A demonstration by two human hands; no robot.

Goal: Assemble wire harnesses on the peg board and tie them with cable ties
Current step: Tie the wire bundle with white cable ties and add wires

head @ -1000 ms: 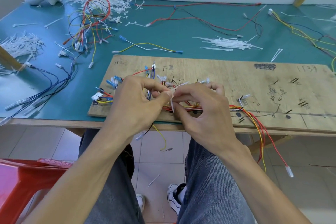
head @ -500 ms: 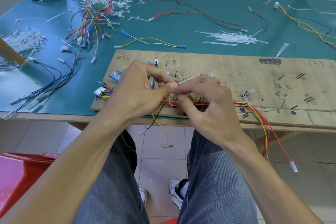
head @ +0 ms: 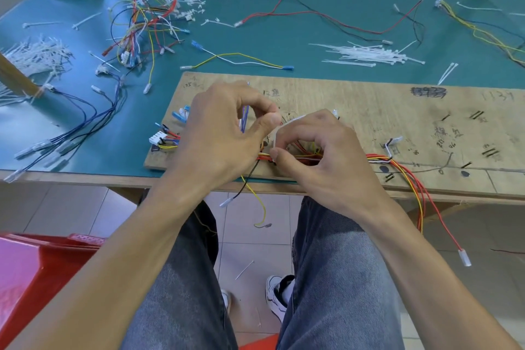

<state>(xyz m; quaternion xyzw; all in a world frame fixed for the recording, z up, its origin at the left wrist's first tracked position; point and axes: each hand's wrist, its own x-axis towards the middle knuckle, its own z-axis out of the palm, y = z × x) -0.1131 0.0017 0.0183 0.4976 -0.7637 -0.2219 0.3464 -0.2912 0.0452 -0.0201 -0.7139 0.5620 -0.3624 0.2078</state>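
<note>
Cable tie (head: 276, 135) arched over the wires (head: 380, 157) on the board (head: 369, 105)
Left hand (head: 221, 136) pinches its upper end, right hand (head: 321, 162) its lower; the arch is wider than before

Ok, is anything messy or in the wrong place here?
Yes. A loose cable tie lies on the floor tiles between the person's legs, not with the piles on the table. A yellow wire and a red wire ending in a white connector also dangle off the peg board's front edge.
</note>
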